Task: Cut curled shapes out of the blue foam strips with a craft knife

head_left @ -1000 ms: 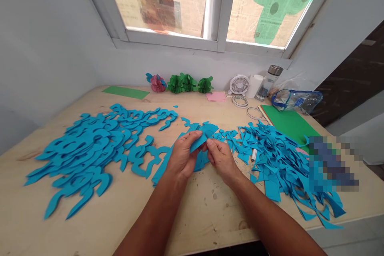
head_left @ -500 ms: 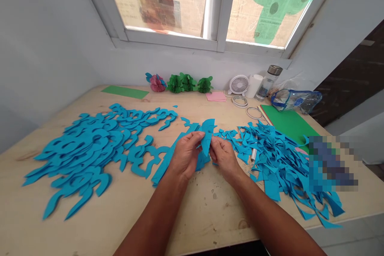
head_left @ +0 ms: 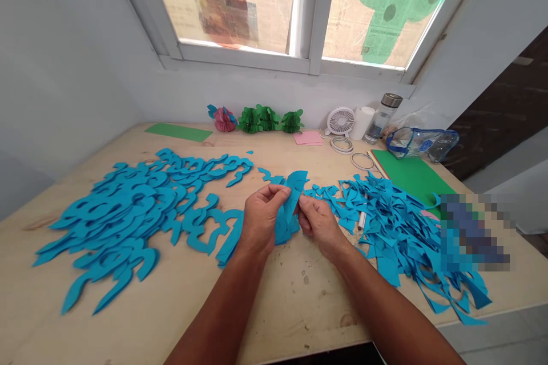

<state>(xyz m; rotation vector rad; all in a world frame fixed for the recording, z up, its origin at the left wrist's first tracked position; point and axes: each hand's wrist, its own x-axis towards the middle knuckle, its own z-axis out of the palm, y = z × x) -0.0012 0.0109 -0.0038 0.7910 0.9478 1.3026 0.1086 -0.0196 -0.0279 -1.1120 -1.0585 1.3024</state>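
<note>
A folded piece of blue paper [head_left: 296,187] is held up over the middle of the table. My left hand [head_left: 262,215] pinches its left side between thumb and fingers. On the opposite edge, my right hand [head_left: 322,223] is closed, with thumb and forefinger at the paper; the other fingers curl under, partly hidden. Below and behind the hands lie more blue paper sheets [head_left: 285,228]. To the left spreads a large heap of curvy cut blue paper shapes [head_left: 141,197]. A pile of blue paper scraps [head_left: 381,217] covers the right side.
A white pen [head_left: 362,219] lies among the scraps. Green paper [head_left: 422,174], a clear pouch [head_left: 422,144], a bottle [head_left: 382,118], a small fan [head_left: 341,121] and coiled cable [head_left: 342,145] stand or lie back right. Paper ornaments [head_left: 265,118] line the wall. One right-hand area is pixelated.
My left hand has shifted slightly left and the blue paper has turned a little. My right hand stays almost in place. The heaps look unchanged.
</note>
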